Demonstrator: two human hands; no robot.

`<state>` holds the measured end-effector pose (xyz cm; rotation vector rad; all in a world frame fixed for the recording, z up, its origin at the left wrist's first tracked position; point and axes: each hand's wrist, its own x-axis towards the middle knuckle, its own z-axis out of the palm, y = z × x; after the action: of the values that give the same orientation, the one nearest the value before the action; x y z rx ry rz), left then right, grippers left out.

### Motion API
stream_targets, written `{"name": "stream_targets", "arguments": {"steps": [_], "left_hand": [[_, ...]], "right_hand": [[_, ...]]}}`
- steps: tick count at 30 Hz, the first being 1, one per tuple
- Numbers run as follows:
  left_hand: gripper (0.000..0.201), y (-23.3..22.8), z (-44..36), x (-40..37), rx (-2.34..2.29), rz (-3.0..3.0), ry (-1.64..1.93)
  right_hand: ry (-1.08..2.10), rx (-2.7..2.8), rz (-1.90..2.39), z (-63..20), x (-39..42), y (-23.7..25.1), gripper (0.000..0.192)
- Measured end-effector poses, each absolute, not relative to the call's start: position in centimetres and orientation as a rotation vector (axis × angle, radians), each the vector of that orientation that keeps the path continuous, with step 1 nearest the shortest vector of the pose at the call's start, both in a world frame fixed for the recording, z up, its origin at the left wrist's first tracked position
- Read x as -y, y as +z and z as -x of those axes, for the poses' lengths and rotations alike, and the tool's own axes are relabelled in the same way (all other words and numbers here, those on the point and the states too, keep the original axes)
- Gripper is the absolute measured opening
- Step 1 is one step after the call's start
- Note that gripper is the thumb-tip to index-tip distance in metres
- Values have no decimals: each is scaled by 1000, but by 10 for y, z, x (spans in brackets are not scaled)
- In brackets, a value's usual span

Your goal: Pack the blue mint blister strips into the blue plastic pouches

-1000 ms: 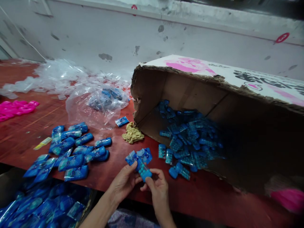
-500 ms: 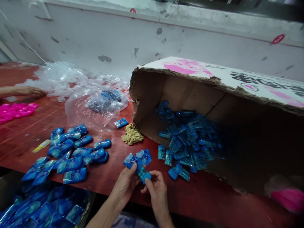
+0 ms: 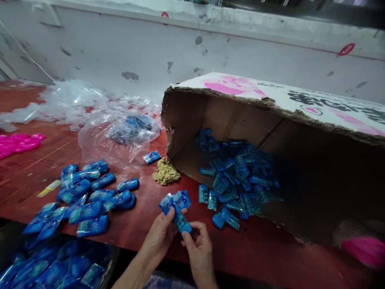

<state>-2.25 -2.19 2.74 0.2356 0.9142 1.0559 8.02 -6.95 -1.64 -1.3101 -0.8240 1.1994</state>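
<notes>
Low in the middle of the frame, both hands pinch a blue case: the left hand also clamps a fan of blue wrappers under its thumb, and the right hand grips the case's lower end. Just right lie loose blue cases spilling from a tipped cardboard box; left, filled blue packets dot the red table.
</notes>
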Motion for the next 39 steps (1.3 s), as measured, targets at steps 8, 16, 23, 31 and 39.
{"name": "stream_targets", "arguments": {"steps": [8, 16, 23, 31, 39], "left_hand": [[23, 31, 23, 25, -781, -240, 914], [26, 32, 26, 26, -803, -277, 913], [22, 31, 16, 28, -844, -259, 958], [17, 26, 27, 37, -871, -340, 797], [16, 32, 26, 42, -912, -422, 707]], "right_hand": [[1252, 781, 1213, -84, 68, -6, 17], [1412, 735, 1089, -94, 59, -5, 23], [1324, 706, 1174, -85, 62, -8, 24], [1465, 1047, 1314, -122, 27, 15, 22], [1513, 1048, 1191, -103, -2, 32, 19]]}}
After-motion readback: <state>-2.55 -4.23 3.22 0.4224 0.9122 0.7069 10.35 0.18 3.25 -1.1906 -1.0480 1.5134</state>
